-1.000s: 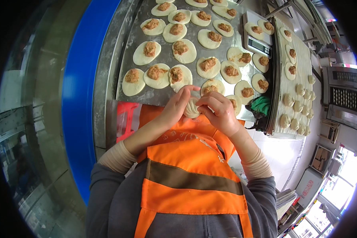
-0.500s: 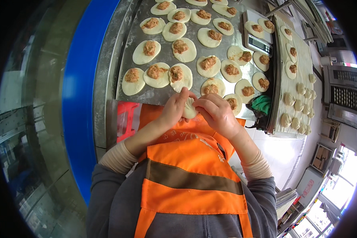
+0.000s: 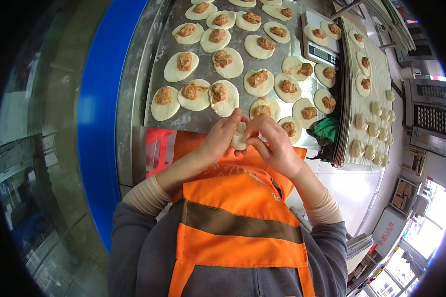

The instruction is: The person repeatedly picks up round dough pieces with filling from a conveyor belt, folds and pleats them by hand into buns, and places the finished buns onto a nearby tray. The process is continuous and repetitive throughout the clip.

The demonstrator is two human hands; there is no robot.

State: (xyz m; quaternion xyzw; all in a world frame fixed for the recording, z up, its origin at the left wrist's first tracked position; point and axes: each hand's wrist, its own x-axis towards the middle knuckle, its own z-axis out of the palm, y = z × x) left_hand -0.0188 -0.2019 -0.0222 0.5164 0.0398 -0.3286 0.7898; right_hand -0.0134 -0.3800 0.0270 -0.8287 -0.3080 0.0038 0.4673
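Note:
Just off the table's near edge, my left hand [image 3: 222,137] cradles a small filled bun [image 3: 240,140] of pale dough, its thumb along the upper side. My right hand [image 3: 276,143] is at the bun's right side, with bent index finger and thumb at the dough. Its other fingers are curled. In front of both hands, flat dough rounds lie on the metal table, each topped with a lump of reddish-brown minced filling. The closest are a filled dough round [image 3: 225,105] beyond my left hand and another [image 3: 264,104] beyond my right.
The metal table [image 3: 156,74] bears several rows of filled rounds. A digital scale [image 3: 322,56] stands at its right, with a green cloth [image 3: 326,129] nearer me. Farther right, a cloth-covered tray [image 3: 349,106] carries closed buns [image 3: 362,122] and a few open rounds. A red stool [image 3: 158,146] stands below.
My right hand has shifted slightly, and its thumb and index finger have spread a little. The bun in my left hand has tilted and shows more of its top.

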